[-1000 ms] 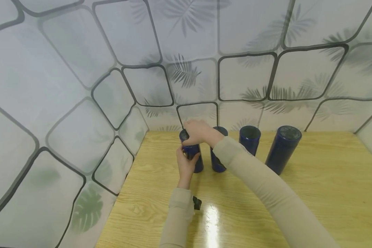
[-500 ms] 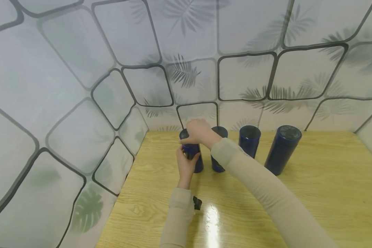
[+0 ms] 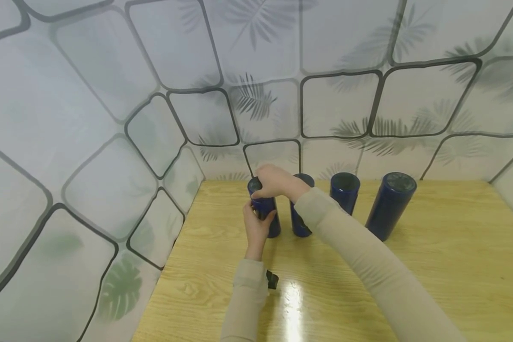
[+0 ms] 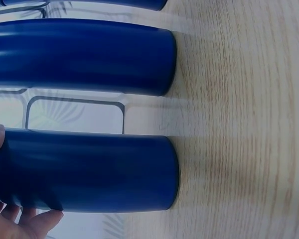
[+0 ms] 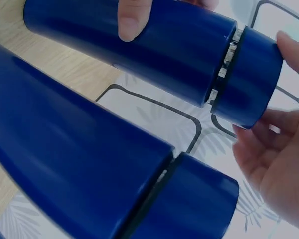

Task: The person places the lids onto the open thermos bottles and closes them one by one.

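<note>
The leftmost blue thermos flask (image 3: 274, 229) stands upright on the wooden table. My left hand (image 3: 256, 229) grips its body, thumb on one side and fingers on the other. From above, my right hand (image 3: 275, 183) holds the flask's blue lid (image 5: 251, 74) between thumb and fingers. In the right wrist view, a narrow gap with a silvery band shows between lid and body. The left wrist view shows the lower body of this flask (image 4: 104, 172), its base on the table. Close to its right is a second blue flask (image 3: 298, 225), partly hidden by my right arm.
Two more blue flasks stand further right, one (image 3: 345, 194) partly behind my sleeve and a larger-looking one (image 3: 390, 209) at the end of the row. A patterned wall (image 3: 337, 104) rises behind the wooden table (image 3: 453, 266). A small black object (image 3: 272, 279) sits beside my left sleeve.
My right hand has turned slightly on the lid and swung back, ending much as it was a second ago. The left hand and the flasks have stayed in place.
</note>
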### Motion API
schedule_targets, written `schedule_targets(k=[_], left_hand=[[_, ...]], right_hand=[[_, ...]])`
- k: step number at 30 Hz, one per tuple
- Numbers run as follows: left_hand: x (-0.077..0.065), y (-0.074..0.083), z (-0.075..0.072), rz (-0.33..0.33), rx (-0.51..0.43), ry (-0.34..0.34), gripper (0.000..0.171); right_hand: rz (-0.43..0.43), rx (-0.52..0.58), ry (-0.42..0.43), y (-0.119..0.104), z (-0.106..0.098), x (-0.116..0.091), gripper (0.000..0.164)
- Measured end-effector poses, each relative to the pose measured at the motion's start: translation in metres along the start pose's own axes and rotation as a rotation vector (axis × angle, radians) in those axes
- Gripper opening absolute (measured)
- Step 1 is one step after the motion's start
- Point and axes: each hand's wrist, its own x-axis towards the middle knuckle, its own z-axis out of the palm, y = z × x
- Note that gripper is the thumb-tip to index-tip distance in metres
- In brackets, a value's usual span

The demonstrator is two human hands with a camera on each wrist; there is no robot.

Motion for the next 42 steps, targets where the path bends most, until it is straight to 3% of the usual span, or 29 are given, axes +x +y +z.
schedule_targets(k=[6,10,16,20,25,29,35,42], left_hand=[[0.0010,0.0005,0.0011,0.002,0.004,0.012,0.063],[0.0003,0.0011,0.0008,-0.013,0.000,0.003,0.064],[0.0002,0.0011,0.0008,-0.016,0.004,0.001,0.064],[0.0005,0.0013,0.0005,0.001,0.001,0.005,0.065],[0.0006,-0.0002,0.0006,0.000,0.007,0.007,0.066],[0.0005,-0.0008,0.0005,0.003,0.008,0.007,0.065],[0.0004,-0.0005,0.0001,-0.003,-0.015,0.005,0.063],[0.0001,0.0007,-0.0003,-0.019,-0.009,-0.005,0.063]], right_hand=[[0.091,-0.115,0.054,-0.0016,0.0037,-0.0006,0.059],[0.046,-0.119,0.044,-0.0011,0.0019,-0.0028,0.067],[-0.007,-0.027,-0.014,0.0013,-0.0008,-0.0047,0.057],[0.053,-0.017,0.026,-0.0002,0.0008,-0.0045,0.055],[0.148,-0.073,0.057,-0.0020,0.0040,-0.0038,0.066],[0.087,-0.027,0.023,0.0012,0.0019,-0.0037,0.074],[-0.047,0.162,-0.057,0.0074,-0.0030,-0.0031,0.065],[0.009,0.154,-0.058,0.0043,-0.0026,-0.0054,0.067]])
